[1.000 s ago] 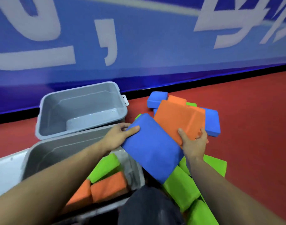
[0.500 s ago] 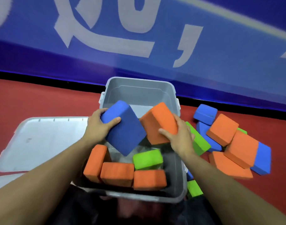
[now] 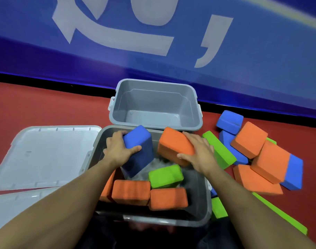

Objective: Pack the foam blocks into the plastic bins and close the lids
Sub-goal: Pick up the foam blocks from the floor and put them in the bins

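A grey near bin (image 3: 201, 211) sits right below me and holds orange blocks (image 3: 131, 192) and a green block (image 3: 165, 176). My left hand (image 3: 117, 151) grips a blue foam block (image 3: 140, 150), tilted, inside the bin's far left part. My right hand (image 3: 201, 153) grips an orange foam block (image 3: 173, 144) over the bin's far right part. Behind it stands a second grey bin (image 3: 155, 123) with nothing inside. A pile of loose blue, orange and green blocks (image 3: 257, 155) lies on the floor to the right.
Two pale lids lie on the red floor to the left, one (image 3: 44, 153) beside the near bin, another (image 3: 10, 207) partly under my left arm. A blue wall (image 3: 153, 33) with white lettering runs along the back. A long green block (image 3: 279, 214) lies at the right front.
Both hands have carried their blocks from the pile on the right over to the near bin and lowered them into it. My view turned left, bringing the lids into sight.
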Demonstrator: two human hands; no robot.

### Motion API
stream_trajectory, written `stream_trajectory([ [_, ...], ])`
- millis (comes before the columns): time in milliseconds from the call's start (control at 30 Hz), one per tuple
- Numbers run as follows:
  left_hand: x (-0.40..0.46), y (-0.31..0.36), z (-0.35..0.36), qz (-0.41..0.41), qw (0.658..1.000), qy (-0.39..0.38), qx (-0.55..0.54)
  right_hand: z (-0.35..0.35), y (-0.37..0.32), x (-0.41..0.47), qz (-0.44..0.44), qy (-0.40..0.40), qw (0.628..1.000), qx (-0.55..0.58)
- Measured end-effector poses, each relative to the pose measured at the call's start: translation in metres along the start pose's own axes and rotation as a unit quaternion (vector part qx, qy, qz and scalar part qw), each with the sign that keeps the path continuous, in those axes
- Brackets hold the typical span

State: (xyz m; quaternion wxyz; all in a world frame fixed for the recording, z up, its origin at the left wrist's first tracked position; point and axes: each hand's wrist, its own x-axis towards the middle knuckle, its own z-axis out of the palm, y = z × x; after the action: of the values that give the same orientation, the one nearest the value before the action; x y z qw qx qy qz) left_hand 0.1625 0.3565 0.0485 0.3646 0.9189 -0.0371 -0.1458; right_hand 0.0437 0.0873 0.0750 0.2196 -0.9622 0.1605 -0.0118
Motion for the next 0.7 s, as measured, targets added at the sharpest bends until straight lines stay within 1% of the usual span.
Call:
stream_trajectory([
  [100,-0.002,-0.003,0.011,-0.007,0.999,-0.038,0.023,0.01,0.008,-0.003,0.037,-0.018,0.999,-0.022],
  [167,-0.003,-0.004,0.018,-0.002,0.997,-0.06,0.041,0.014,0.013,-0.001,0.071,-0.007,0.997,-0.011],
  [233,-0.001,-0.006,0.023,-0.002,0.992,-0.1,0.077,0.02,0.015,0.002,0.098,-0.007,0.995,0.014],
  [333,0.001,-0.009,0.03,-0.012,0.965,-0.205,0.165,0.032,0.016,0.005,0.119,-0.037,0.991,0.041],
  [400,0.0,-0.014,0.036,-0.023,0.948,-0.25,0.197,0.038,0.017,0.006,0.118,-0.05,0.99,0.056],
  [700,0.0,-0.001,0.038,0.007,0.958,-0.232,0.171,0.039,0.023,0.003,0.12,-0.074,0.985,0.102],
])
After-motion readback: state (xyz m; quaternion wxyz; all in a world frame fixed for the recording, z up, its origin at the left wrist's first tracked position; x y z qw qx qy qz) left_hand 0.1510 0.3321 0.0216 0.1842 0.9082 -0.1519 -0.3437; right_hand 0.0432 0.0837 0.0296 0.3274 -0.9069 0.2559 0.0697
